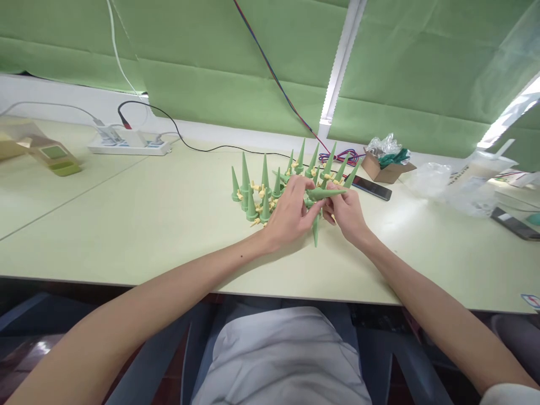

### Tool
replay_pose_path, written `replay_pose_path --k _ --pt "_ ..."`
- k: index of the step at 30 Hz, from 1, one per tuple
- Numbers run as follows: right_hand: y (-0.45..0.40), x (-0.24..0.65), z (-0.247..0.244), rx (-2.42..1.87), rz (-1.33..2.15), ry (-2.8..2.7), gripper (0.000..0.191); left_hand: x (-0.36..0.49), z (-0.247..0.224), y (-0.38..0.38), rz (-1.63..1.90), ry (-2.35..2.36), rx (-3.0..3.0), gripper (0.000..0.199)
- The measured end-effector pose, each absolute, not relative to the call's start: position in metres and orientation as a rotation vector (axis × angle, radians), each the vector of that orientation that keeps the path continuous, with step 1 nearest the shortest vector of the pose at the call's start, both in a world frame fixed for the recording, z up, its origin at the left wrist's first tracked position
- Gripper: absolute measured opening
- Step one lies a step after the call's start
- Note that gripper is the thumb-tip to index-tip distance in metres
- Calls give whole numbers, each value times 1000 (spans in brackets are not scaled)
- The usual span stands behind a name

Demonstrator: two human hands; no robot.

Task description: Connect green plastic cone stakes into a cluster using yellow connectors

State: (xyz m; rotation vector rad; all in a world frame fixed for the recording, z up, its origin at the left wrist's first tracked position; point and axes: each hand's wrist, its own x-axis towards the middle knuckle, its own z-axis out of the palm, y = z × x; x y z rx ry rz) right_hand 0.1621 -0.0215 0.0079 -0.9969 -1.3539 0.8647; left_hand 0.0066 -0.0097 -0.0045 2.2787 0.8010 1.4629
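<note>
A green cone (327, 193) lies sideways between my hands, its point toward the right. My left hand (291, 211) is closed around its wide end with thumb and fingers. My right hand (348, 215) is closed at the narrower part, its fingertips bent under the cone; whether they also pinch a small piece is hidden. Around and behind my hands, several upright green cones (245, 177) stand on the table, with small yellow pieces (255, 187) among and on them. Another green cone (315, 232) points toward me below my hands.
A dark phone (371, 188) and a small cardboard box (386, 167) lie right of the cones. Farther right are a drink cup (481, 169) in clear plastic and another phone (514, 224). A power strip (126, 147), a black cable (198, 149) and a yellow-green box (54, 154) are at left.
</note>
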Motion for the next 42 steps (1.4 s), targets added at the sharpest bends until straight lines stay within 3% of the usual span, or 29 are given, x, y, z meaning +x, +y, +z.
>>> replay_pose_path --k 2,7,10,21,31,42 --pt "-21 163 7 -978 793 -1333 59 7 -1 -12 1417 837 2167 15" --pt "-23 165 6 -926 676 -1411 56 6 10 -17 1108 817 1861 52" --pt "-25 165 5 -922 639 -1500 54 5 10 -18 972 747 1764 59" --pt "-27 167 5 -993 701 -1516 55 1 10 -18 859 724 1785 60" --pt "-23 169 4 -1039 615 -1504 63 3 7 -17 1040 846 2059 44" --pt "-26 163 9 -979 873 -1386 66 3 -2 -12 1172 737 2206 29"
